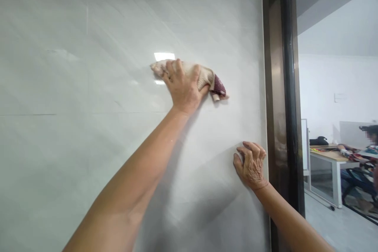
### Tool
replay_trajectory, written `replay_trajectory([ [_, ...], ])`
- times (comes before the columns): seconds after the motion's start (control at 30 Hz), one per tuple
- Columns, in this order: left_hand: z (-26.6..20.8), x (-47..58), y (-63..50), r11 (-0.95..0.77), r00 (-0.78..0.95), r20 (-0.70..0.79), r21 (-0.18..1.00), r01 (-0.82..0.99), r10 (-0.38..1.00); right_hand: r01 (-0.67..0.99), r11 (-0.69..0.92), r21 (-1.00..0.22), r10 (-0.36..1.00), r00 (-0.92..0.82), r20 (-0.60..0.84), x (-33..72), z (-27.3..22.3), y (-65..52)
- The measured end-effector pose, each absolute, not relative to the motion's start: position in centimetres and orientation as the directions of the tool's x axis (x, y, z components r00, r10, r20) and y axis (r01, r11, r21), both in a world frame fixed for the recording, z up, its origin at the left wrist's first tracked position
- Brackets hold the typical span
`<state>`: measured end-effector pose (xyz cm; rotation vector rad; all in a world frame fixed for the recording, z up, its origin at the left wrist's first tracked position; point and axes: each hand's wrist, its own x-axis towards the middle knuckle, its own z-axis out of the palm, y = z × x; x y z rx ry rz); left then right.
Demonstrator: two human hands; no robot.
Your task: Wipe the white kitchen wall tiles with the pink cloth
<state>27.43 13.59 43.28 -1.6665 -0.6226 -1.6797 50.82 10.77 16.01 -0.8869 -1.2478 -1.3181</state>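
Observation:
A cream cloth with a dark red patch at its right end lies bunched against the glossy tiled wall. My left hand presses it there, fingers spread over it and the thumb at its lower edge. Lower and to the right, beside the door frame, is my right hand. It holds nothing; its fingers are loosely bent and somewhat apart. Whether its fingertips touch the wall I cannot tell.
A dark metal door frame borders the wall on the right. Through the opening stand a wooden-topped table with things on it and a whiteboard stand. At the far right edge a person sits by the table.

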Motion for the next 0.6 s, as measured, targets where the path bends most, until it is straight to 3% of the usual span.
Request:
replay_trajectory([
  [0.27, 36.0, 34.5, 12.7, -0.612, 0.328, 0.941, -0.305, 0.730, -0.079, 0.977, 0.122, 0.172, -0.195, -0.147, 0.970, 51.4, 15.6, 11.4],
  [0.47, 30.9, 33.1, 12.2, -0.618, 0.396, 0.911, -0.376, 0.691, -0.111, 0.981, 0.087, 0.171, -0.197, -0.151, 0.969, 51.9, 15.3, 11.8],
  [0.6, 30.6, 27.8, 12.8, -0.603, 0.394, 0.912, -0.380, 0.702, -0.116, 0.979, 0.100, 0.177, -0.204, -0.154, 0.967, 51.8, 15.3, 11.7],
])
